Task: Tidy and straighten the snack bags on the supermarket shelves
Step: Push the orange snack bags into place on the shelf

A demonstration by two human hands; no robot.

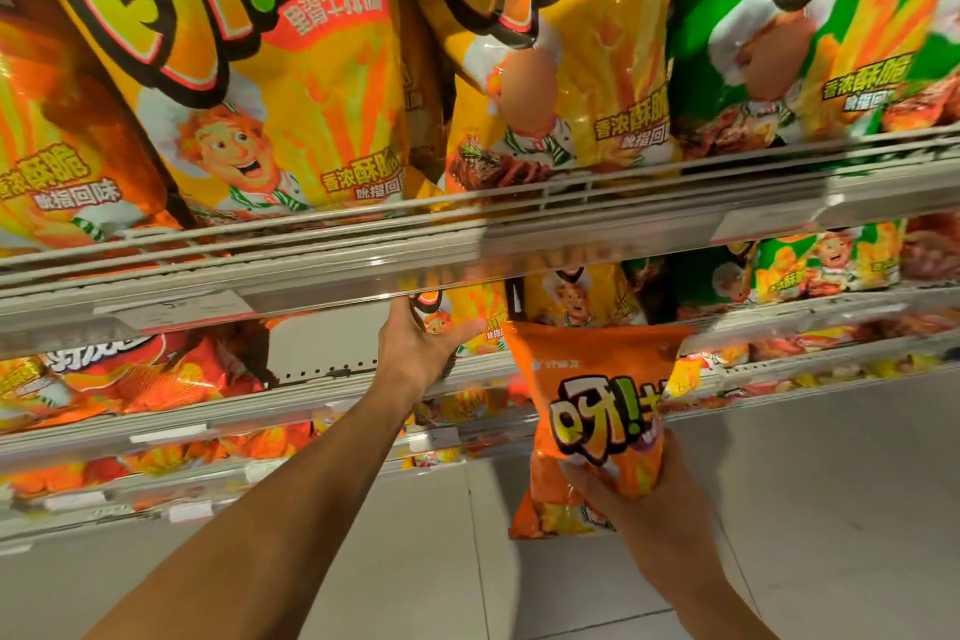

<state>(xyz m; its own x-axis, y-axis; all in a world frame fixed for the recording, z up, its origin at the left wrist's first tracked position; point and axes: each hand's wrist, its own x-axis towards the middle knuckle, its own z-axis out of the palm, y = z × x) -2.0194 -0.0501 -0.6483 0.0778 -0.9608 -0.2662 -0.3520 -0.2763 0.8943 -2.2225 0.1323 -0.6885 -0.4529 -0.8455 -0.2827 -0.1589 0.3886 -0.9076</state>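
Upper shelf (467, 244) fills the top of the view, big yellow bags (249, 68) and a green bag (810, 26) standing along it. Second shelf (467, 369) sits just beneath, with a smaller yellow bag (467, 322) at its front and an empty gap (322, 353) to the left of that bag.

Orange snack bag (597, 411) is off the shelves, held upright in front of the second shelf, long axis roughly vertical, top edge level with that shelf, logo facing the camera. It lies right of the gap and below the upper shelf lip.

Left hand (421, 353) is nearer the shelf: reaching in under the upper lip, palm open, fingers extended, resting against the yellow bag's left side, gripping nothing. Right hand (623, 478) is wrapped around the lower part of the orange bag, fingers curled on its front.

Hands are well apart. Judgement: the orange bag needs to travel up and left, into the gap beside the left hand.
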